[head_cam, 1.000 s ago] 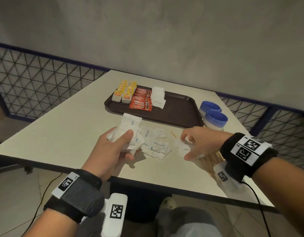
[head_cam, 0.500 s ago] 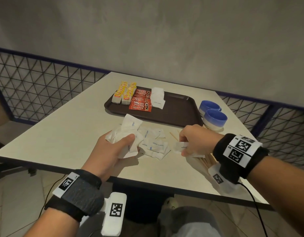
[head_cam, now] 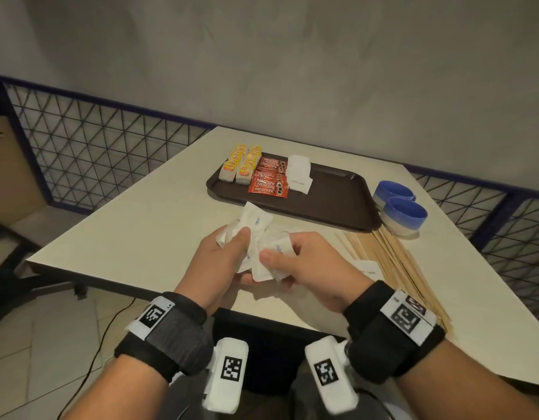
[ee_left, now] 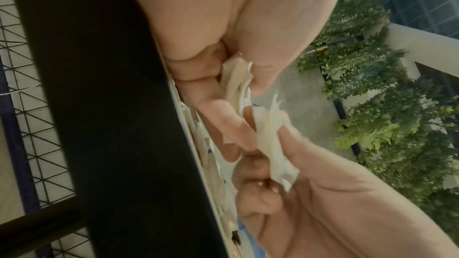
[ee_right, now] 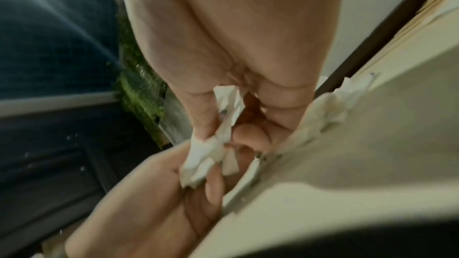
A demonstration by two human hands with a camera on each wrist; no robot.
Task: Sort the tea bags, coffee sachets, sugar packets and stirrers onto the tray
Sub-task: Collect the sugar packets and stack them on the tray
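Both hands meet over the table's near edge with a bunch of white sugar packets point(head_cam: 257, 234) between them. My left hand point(head_cam: 222, 259) grips a fan of packets point(ee_left: 236, 81) between thumb and fingers. My right hand point(head_cam: 295, 262) pinches more packets point(ee_right: 206, 152) against the left hand's bunch. The brown tray point(head_cam: 331, 195) at the back holds yellow tea bags point(head_cam: 241, 165), red coffee sachets point(head_cam: 269, 178) and a small stack of sugar packets point(head_cam: 298, 174). Wooden stirrers point(head_cam: 389, 262) lie on the table right of my hands, with one sugar packet point(head_cam: 369, 268) beside them.
Two blue cups point(head_cam: 403, 212) stand at the tray's right end, just behind the stirrers. A wire mesh fence point(head_cam: 95, 147) runs behind and beside the table point(head_cam: 125, 231). A cable trails on the tiled floor under my left wrist.
My right hand picked up a packet near the stirrers and carried it left to the left hand's bunch. The loose packets between the hands are now gathered up.
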